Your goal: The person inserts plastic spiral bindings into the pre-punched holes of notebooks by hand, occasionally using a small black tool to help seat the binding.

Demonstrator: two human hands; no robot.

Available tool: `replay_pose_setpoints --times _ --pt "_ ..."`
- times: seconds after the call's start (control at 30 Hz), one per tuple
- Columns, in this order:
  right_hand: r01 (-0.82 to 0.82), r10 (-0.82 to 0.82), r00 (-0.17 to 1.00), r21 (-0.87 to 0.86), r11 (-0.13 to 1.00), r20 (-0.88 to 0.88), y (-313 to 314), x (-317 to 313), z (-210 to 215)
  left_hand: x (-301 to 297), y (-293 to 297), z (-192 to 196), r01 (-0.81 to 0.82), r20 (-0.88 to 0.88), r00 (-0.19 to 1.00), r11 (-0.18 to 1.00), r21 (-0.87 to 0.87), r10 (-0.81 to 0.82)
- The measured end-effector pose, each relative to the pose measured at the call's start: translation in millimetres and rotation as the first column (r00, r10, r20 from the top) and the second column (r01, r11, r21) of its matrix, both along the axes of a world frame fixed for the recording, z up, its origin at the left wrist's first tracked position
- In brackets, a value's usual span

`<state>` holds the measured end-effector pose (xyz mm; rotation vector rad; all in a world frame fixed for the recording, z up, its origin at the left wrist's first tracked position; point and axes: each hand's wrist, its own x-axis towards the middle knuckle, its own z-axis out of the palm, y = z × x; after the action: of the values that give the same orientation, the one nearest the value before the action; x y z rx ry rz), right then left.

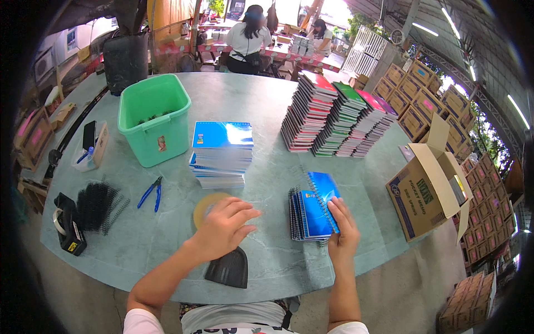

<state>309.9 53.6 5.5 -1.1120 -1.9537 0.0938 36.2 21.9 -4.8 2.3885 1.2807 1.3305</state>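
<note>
My right hand (343, 227) grips the edge of a blue spiral notebook (324, 189), tilted over a small pile of blue spiral notebooks (312, 216). Black wire coils stick out along that pile's left side. My left hand (225, 227) hovers with its fingers stretched out and nothing visible in them. Partly hidden behind it lies a yellowish round disc (204, 209). Below its wrist is a flat black piece (229, 269) with a rounded corner. Just beyond my left hand stands a tall stack of blue-covered pads (221, 153), its layers slightly uneven.
Farther left are blue-handled pliers (150, 195), loose black coils (100, 207), a black tape dispenser (69, 227) and a green bin (153, 122). Red, green and pink notebook stacks (339, 117) stand at the back right. An open carton (425, 192) sits by the right edge.
</note>
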Motion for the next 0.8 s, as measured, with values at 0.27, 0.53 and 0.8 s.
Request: replay_pose_setpoints --times 0.27,0.53,0.8 --pt "0.204 -0.086 0.86 -0.186 0.961 0.503 -2 9 -76 -14 -5 -30 0.006 -0.047 0.999 0.995 -0.101 -0.011" --pt "0.091 -0.084 0.948 -0.009 0.996 0.307 37 -22 -30 -56 -19 -60 -0.179 0.029 0.983 0.978 -0.108 0.183" --pt "-0.417 0.339 0.886 0.225 0.881 0.315 101 -215 24 -98 -46 -136 -0.449 0.135 0.874 0.882 -0.144 0.467"
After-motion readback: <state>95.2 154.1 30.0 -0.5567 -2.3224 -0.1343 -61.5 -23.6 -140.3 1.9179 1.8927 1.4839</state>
